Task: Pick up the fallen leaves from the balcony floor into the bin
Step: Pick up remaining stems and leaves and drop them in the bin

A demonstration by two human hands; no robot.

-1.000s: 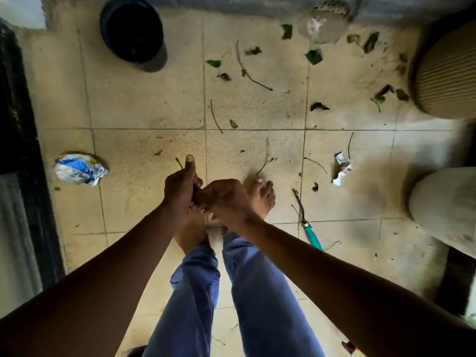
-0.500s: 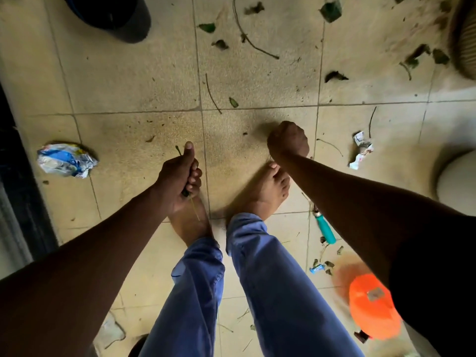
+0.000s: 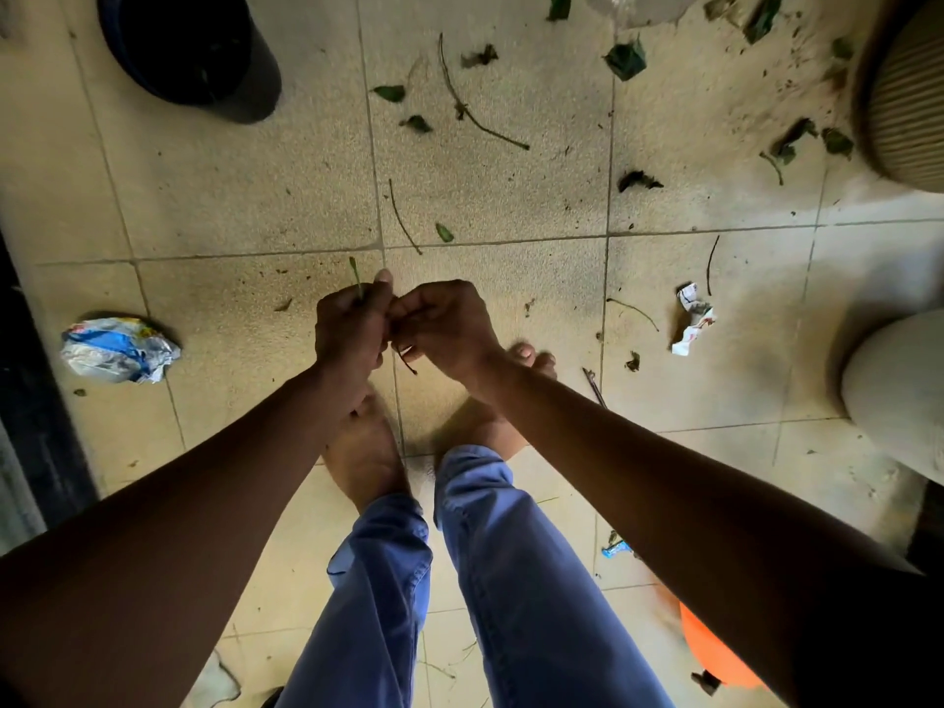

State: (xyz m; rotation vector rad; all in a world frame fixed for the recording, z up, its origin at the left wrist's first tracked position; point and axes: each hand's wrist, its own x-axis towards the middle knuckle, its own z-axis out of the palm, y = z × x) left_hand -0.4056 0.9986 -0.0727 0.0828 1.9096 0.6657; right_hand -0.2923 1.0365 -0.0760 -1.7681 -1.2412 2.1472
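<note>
My left hand (image 3: 350, 329) grips a small bundle of thin stems; a green tip (image 3: 354, 278) sticks up out of the fist. My right hand (image 3: 444, 327) is pressed against it, fingers curled round a twig whose end (image 3: 407, 361) hangs below. Both hands hover above my bare feet. Fallen leaves (image 3: 626, 58) and twigs (image 3: 472, 102) lie scattered on the beige tiled floor (image 3: 230, 206), mostly toward the far right. A dark round bin (image 3: 179, 43) stands at the far left.
A crumpled blue and white plastic bag (image 3: 120, 347) lies at left. Crumpled paper (image 3: 692, 319) lies at right. A ribbed pot (image 3: 906, 89) and a pale pot (image 3: 894, 385) stand along the right. An orange object (image 3: 715, 651) is at bottom right.
My right hand has come back from the floor ahead of my right foot and now meets my left hand, bringing a twig. The view has tilted up toward the bin.
</note>
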